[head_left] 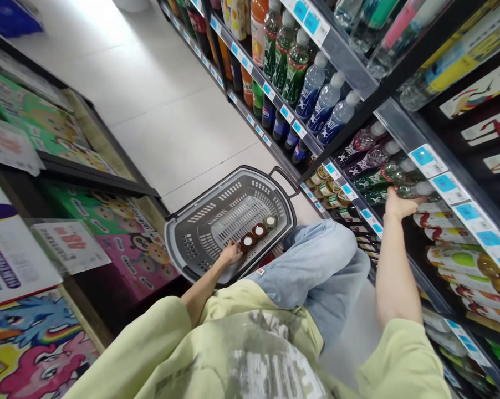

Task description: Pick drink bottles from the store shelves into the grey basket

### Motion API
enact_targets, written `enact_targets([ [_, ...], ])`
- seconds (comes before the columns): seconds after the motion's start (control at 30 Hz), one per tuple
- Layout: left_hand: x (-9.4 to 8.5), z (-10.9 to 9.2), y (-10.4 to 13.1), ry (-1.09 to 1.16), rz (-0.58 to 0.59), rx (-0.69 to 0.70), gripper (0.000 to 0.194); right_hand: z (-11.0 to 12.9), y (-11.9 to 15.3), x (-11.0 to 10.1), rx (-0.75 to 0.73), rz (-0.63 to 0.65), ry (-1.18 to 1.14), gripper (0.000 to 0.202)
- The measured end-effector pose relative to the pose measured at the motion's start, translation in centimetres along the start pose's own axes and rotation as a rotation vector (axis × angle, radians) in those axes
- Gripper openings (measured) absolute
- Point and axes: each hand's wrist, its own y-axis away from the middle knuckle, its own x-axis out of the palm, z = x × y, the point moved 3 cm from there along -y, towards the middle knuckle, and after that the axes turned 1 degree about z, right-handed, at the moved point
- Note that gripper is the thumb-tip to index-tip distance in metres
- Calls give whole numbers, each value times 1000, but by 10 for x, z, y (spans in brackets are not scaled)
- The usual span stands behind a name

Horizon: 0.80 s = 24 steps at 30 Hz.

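A grey shopping basket [179, 244] stands on the floor in front of my knees. Inside it, along the right side, stand two brown bottles [259, 230] with white caps and one with a pale green top [270, 221]. My left hand [232, 253] reaches over the rim, its fingers curled against the nearest brown bottle [248, 241]. On the shelf to the right, my right hand [399, 205] is closed around a drink bottle with a clear neck and green label [412, 190]. Its fingertips are partly hidden by the bottle.
Drink shelves [345, 191] with blue price tags rise close on the right, filled with bottles in rows. On the left stands a display of colourful boxes [129, 260] with a hanging price card [69, 246]. Pale tiled floor [171, 116] stretches beyond the basket.
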Motion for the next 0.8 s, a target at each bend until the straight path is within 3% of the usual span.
enact_targets([
  [0.1,-2,-2,3,20,-13,-8,37,-2,29,-19,153,-136,-73,93],
  [0.2,-7,-5,12,24,-44,-22,35,-13,55,-36,206,-243,-272,81],
  [0.37,-29,-31,31,-23,-173,37,35,-45,98,-70,319,-137,-662,57],
  [0.43,-45,-58,42,19,-266,144,34,-52,124,-86,334,-58,-756,57],
  [0.53,-74,-114,69,235,-338,374,35,-53,168,-106,252,36,-838,67],
  [0.63,-96,-181,114,428,-208,667,41,-57,212,-114,278,143,-953,69],
  [0.73,-101,-241,168,492,-118,1016,44,-71,250,-117,428,169,-1163,63],
  [0.8,-88,-272,197,405,-113,1238,71,-83,267,-119,496,112,-1256,57],
])
